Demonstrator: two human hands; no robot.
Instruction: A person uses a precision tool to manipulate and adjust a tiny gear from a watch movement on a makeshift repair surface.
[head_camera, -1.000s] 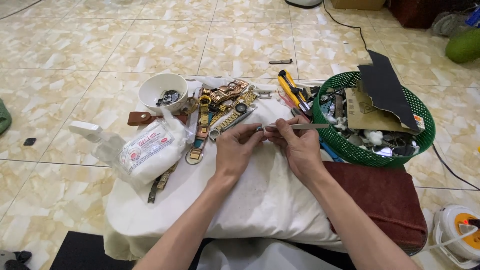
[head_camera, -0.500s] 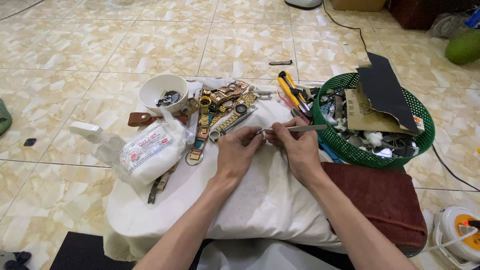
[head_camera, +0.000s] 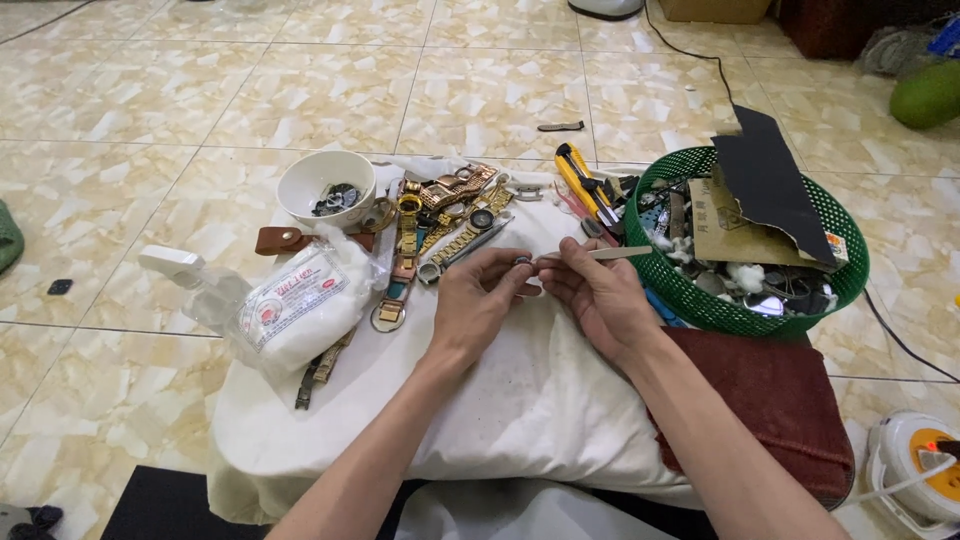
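Over the middle of the white cushion (head_camera: 520, 400), the left hand (head_camera: 478, 300) is pinching a small round watch part (head_camera: 522, 261) between its fingertips while the right hand (head_camera: 592, 290) is gripping slim tweezers (head_camera: 598, 254) whose tip is meeting it; a slip could flick the tiny piece off onto the tiled floor. Overlapping the cushion's right edge, the green basket (head_camera: 845, 290) is holding cardboard, dark sheets and watch scraps, and near the far left corner the white bowl (head_camera: 300, 180) is holding small dark parts.
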